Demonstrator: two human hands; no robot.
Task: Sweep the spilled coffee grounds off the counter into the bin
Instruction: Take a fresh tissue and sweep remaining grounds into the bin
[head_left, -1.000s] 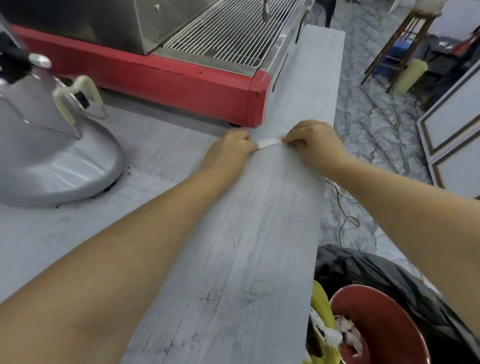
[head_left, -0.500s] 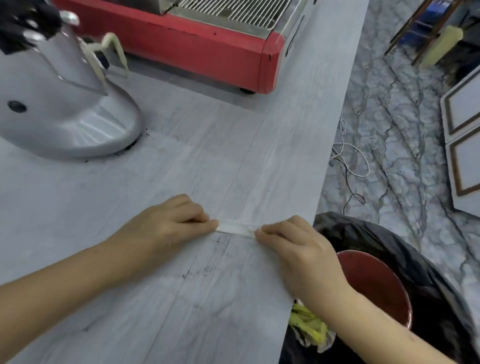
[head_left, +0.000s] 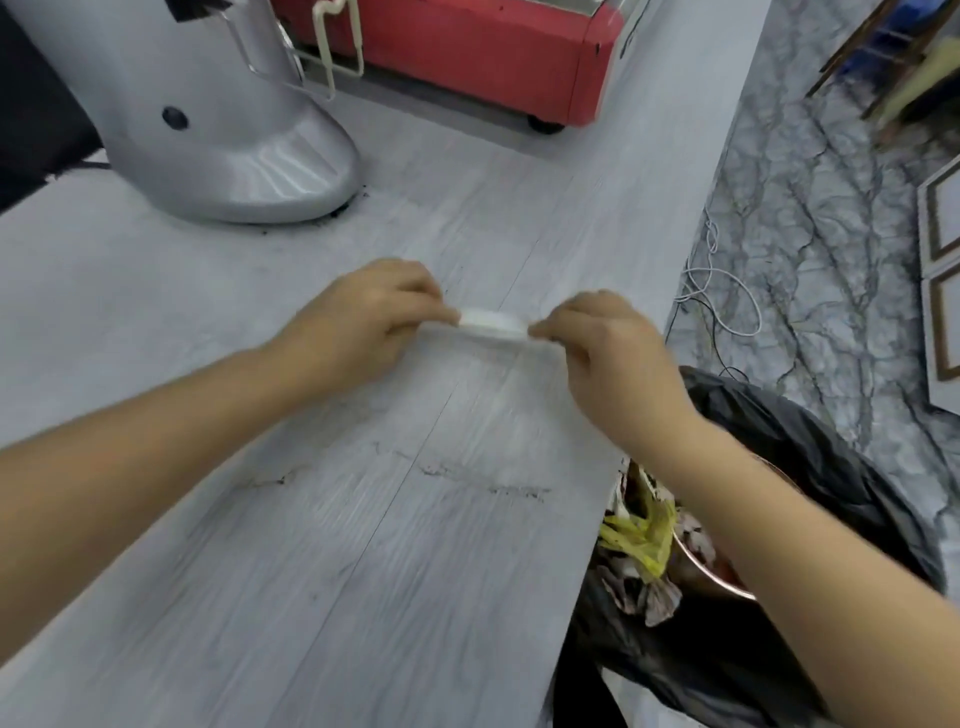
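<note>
Where the grey wood-grain counter runs toward its right edge, both hands meet over a small white strip — it looks like folded paper or card, though blur keeps its make uncertain. The left hand pinches the strip's left end, fingers curled round it; the right hand pinches the right end in the same way, knuckles up. The strip lies low against the counter between them, but whether its edge touches the surface cannot be told.

The coffee grounds show as a thin, broken dark line across the counter, nearer than the hands and well apart from the strip, ending just short of the right edge. A fainter streak sits further left on the same line, and dark specks ring the base of the silver grinder at the far left.

Below the counter's right edge stands the bin, lined with a black bag and holding yellow scraps, crumpled paper and a round reddish bowl — the right forearm crosses above it.

Beyond, a red espresso machine stands on the far counter, and a white cable lies coiled on the marbled floor to the right.
</note>
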